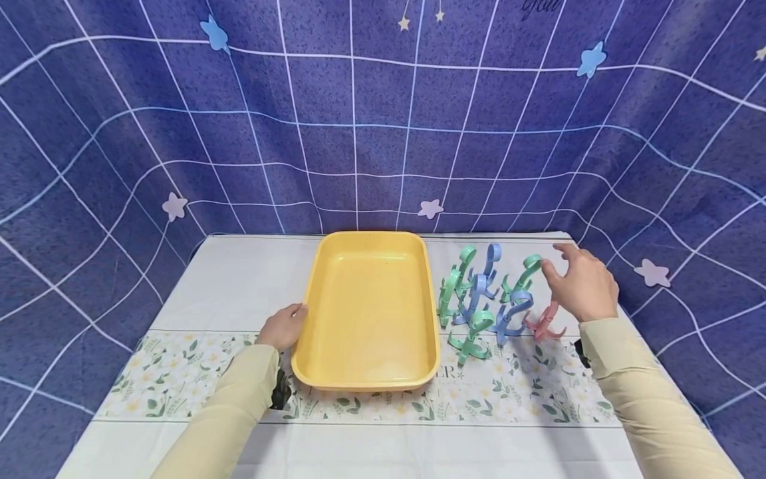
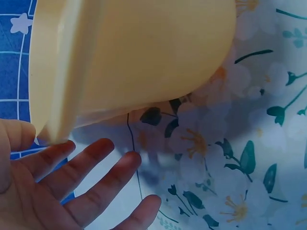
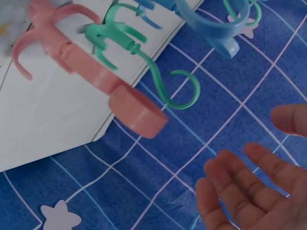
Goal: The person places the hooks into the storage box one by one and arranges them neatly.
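Note:
A yellow plastic tray (image 1: 371, 313) lies on the table, its inside bare. My left hand (image 1: 284, 326) pinches the tray's left rim between thumb and index finger; in the left wrist view the hand's (image 2: 62, 187) other fingers spread below the rim. Over the right side of the table my right hand (image 1: 583, 283) hovers with parted fingers, holding nothing. Just under it stands a pink multi-claw hook (image 1: 543, 324) with a curled top, seen larger as the pink hook (image 3: 91, 69) in the right wrist view. No contact shows between hand and hook there.
Right of the tray, several green hooks (image 1: 469, 340) and blue hooks (image 1: 509, 322) stand close together, claws down. The white table cloth (image 1: 383, 442) has a floral band. A blue gridded curtain (image 1: 383, 146) with stars surrounds the table at the back and sides.

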Motion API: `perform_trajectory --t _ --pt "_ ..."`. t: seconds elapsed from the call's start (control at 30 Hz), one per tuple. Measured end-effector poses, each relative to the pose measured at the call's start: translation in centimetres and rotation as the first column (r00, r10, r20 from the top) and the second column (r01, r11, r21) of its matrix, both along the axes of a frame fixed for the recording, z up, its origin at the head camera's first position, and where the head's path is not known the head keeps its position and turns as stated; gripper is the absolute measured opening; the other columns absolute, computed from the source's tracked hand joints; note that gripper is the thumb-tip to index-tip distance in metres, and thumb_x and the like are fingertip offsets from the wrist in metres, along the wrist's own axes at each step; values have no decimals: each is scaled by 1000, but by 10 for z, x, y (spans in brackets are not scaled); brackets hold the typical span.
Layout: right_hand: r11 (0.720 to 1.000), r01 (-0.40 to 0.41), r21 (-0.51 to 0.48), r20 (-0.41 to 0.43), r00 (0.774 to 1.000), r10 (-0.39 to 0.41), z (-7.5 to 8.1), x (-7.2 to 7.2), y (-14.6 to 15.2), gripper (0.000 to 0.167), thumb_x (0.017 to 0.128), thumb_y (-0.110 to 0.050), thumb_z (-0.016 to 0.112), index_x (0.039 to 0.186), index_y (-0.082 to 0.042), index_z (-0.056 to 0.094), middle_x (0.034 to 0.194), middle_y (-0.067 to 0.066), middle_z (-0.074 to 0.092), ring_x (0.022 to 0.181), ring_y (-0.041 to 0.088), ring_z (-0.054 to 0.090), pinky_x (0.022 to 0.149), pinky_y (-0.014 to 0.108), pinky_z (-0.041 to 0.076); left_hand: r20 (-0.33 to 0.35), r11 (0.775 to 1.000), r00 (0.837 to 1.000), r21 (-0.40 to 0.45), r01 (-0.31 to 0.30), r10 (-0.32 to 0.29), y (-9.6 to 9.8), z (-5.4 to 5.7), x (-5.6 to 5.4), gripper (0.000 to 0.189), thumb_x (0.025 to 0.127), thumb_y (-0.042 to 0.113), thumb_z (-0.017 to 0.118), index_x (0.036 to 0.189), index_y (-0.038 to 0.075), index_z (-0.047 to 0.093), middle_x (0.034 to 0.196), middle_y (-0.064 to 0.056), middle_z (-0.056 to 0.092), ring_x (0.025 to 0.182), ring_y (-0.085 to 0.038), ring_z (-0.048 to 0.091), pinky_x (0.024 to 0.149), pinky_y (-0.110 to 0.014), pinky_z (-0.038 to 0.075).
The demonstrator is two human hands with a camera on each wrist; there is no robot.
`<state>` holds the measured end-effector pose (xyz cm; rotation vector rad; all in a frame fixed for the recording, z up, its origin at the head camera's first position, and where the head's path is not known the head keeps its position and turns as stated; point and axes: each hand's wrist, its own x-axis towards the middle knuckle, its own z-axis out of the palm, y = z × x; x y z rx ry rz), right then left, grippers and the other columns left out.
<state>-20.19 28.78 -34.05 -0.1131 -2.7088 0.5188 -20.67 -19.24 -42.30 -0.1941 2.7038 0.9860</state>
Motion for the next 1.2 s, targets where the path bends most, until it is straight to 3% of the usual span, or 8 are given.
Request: perform_trajectory --t 0.1,0.2,0.33,0.5,0.77,1.2 --pt "1000 -4 8 42 999 4 -2 -1 5 46 101 -32 59 135 -1 59 123 31 62 103 58 58 77 67 45 19 1000 1000 28 -13 13 -1 -3 0 56 112 33 28 153 -4 37 144 -31 49 128 -48 51 105 -59 41" --pt "1000 -13 12 97 995 12 -3 -2 10 47 100 -33 59 134 0 60 125 34 60 101 61 58 74 67 46 45 997 999 78 -22 19 -2 -5 1 56 112 34 28 155 -1 36 138 -31 52 113 -44 59 86 -55 53" --pt "999 -30 22 215 976 24 -2 -3 15 51 100 -36 58 135 1 57 130 38 55 105 63 55 76 68 46 82 990 996 136 -35 24 -4 -8 4 57 112 37 26 157 3 34 135 -31 54 103 -40 62 70 -49 55" --pt "999 -30 45 332 943 13 -1 -2 17 54 100 -38 58 136 2 55 135 38 50 112 63 51 79 68 47 111 987 994 160 -28 10 -6 -9 6 61 112 40 24 158 3 32 137 -30 52 105 -40 62 72 -49 55" --pt "999 -3 49 382 924 -16 -4 -3 22 54 99 -37 57 136 3 54 135 40 49 113 64 51 77 67 48 135 983 991 180 -30 6 -9 -12 4 65 111 45 23 158 1 30 132 -30 55 103 -40 63 72 -50 56" --pt "999 -13 45 306 952 -2 -16 -4 23 42 96 -26 61 125 4 63 110 25 70 101 55 62 70 61 50 153 979 988 197 -59 29 -6 -8 6 64 112 43 24 158 0 28 131 -30 54 107 -40 62 75 -50 57"
